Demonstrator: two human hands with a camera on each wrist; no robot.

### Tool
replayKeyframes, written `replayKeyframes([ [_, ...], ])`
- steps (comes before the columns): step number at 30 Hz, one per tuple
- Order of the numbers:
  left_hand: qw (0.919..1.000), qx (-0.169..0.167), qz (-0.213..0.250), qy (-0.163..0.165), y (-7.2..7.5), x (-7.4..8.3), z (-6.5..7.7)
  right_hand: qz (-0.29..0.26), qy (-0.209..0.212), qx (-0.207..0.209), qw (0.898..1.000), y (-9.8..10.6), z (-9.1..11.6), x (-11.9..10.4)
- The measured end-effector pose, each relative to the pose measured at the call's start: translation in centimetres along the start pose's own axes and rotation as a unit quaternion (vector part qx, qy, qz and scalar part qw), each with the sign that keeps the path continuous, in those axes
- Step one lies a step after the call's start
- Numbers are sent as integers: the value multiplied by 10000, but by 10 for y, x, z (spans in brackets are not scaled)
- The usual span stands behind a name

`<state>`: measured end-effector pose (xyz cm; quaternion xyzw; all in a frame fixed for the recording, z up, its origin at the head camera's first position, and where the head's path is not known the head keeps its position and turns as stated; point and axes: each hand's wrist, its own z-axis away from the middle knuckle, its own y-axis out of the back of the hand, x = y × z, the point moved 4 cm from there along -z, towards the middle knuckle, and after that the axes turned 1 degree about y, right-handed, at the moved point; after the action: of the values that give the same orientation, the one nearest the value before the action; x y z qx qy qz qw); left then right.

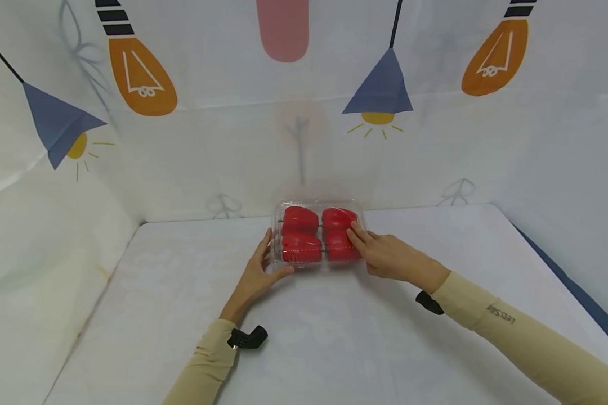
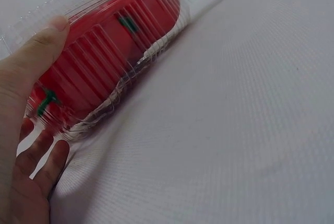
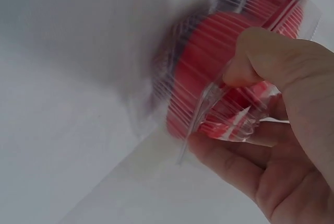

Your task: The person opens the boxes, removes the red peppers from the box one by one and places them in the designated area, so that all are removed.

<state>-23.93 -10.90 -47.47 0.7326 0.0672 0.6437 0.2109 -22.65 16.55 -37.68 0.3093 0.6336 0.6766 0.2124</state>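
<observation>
A clear plastic clamshell box (image 1: 277, 262) stands near the back edge of the table, with several red bell peppers (image 1: 302, 248) inside it; green stems show through the ribbed wall in the left wrist view. My left hand (image 1: 253, 281) holds the box's left near corner, its thumb on the near side and its fingers along the left end. At the right end, my right hand (image 1: 395, 257) grips the box; the right wrist view shows the thumb (image 3: 255, 59) and fingers on opposite sides of the plastic rim. Part of the right end is hidden behind that hand.
A white cloth covers the table (image 1: 314, 337). Close behind the box rises a white fabric wall (image 1: 208, 152) printed with lamps and bulbs, and more fabric encloses both sides. Each wrist carries a small black device (image 1: 248, 337).
</observation>
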Motion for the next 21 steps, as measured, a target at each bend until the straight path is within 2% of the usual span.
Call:
replayKeyframes([
  [3, 10000, 9, -26, 10, 0, 0, 0, 33, -48, 29, 10000, 0, -2, -1],
  [12, 10000, 19, 18, 40, 1, 1, 0, 695, -213, 432, 9964, -4, -4, -10],
  [21, 9999, 0, 128, 18, 0, 1, 1, 1046, -300, 637, 9920, -7, -2, -13],
])
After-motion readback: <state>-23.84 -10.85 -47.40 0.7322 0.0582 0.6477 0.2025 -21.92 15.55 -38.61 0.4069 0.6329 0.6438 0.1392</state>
